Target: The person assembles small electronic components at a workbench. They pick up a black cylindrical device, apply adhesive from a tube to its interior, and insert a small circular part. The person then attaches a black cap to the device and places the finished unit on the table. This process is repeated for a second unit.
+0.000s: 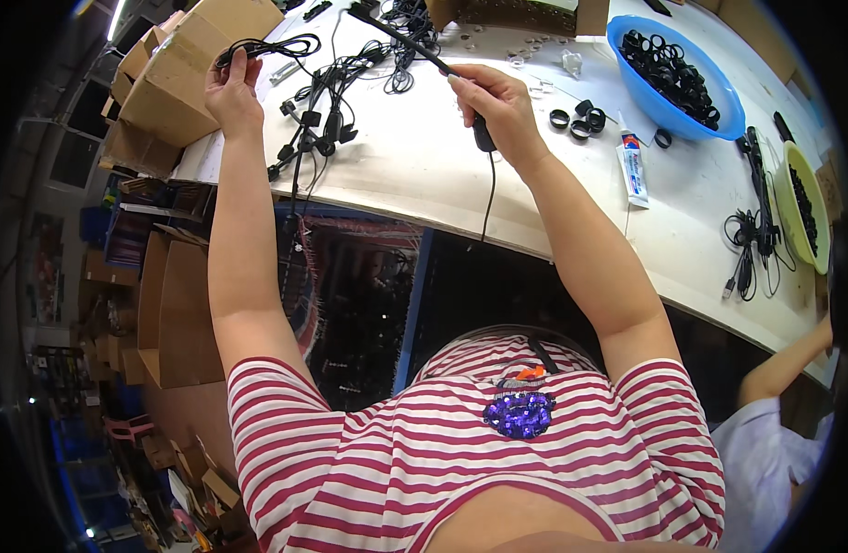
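Observation:
My left hand [232,94] is raised at the far left of the table, its fingers closed on a looped bundle of thin black cable [290,44]. My right hand [497,103] grips a slim black rod [401,37] near its thicker lower end. From there the rod slants up and to the left, and a thin cord hangs from its bottom past the table edge. Between my hands lies a tangle of black cables [336,88] with small black clip-like parts, some of it drooping over the front edge.
Right of my right hand are loose black rings [580,130] and a white-and-blue tube [634,175]. A blue basin [732,115] holds many black rings; a yellow-green basin [792,226] holds small black parts. A coiled cable [744,241] lies nearby. Cardboard boxes [180,78] stand left. Another person's arm [792,359] shows right.

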Demonstrator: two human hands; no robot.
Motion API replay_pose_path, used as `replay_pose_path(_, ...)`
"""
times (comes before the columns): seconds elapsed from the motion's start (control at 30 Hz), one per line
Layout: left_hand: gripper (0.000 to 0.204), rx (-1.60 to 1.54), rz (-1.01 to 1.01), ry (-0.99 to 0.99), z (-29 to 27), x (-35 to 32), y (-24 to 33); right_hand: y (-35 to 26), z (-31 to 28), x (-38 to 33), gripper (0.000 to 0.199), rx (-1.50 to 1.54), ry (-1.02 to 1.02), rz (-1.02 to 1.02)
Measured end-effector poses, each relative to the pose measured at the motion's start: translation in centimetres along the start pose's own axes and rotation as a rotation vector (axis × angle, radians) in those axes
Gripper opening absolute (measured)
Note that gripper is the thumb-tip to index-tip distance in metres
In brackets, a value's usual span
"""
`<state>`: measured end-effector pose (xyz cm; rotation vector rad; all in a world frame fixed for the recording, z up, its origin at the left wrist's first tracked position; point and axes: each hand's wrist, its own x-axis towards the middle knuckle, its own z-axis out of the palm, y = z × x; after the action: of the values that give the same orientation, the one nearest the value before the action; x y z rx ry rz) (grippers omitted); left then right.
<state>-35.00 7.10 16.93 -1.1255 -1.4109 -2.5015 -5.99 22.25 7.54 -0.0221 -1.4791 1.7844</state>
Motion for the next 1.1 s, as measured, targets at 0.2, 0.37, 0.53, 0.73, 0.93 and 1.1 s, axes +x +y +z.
replay_pose_path(0.2,0.024,-0.100,-0.027,-0.119,0.8,-1.1,0.2,2.1,-0.9,0.5,0.029,-0.258,0.126,0.214)
replay_pose_path(0.37,0.024,0.012,0.055,-0.040,0.6,-2.4,0.2,1.1,-0.2,0.2,0.024,-0.134,0.109,0.070)
replay_pose_path(0.53,0.021,0.024,0.050,0.163,-0.9,-3.3,-0.7,0.4,0.4,-0.8,0.024,-0.103,-0.005,-0.145)
replay_pose_path(0.73,0.022,-0.134,-0.017,0.056,-0.5,-5.5,-1.1,1.3,0.4,-0.3,0.026,-0.184,0.039,0.096)
replay_pose_path(0.93,0.019,-0.098,-0.109,-0.244,3.3,-9.1,-1.6,2.3,-0.8,0.3,0.027,-0.333,0.134,0.201)
replay_pose_path(1.1,0.025,0.180,-0.149,-0.585,3.7,-12.6,-1.8,2.7,-1.2,0.4,0.027,-0.413,0.158,0.228)
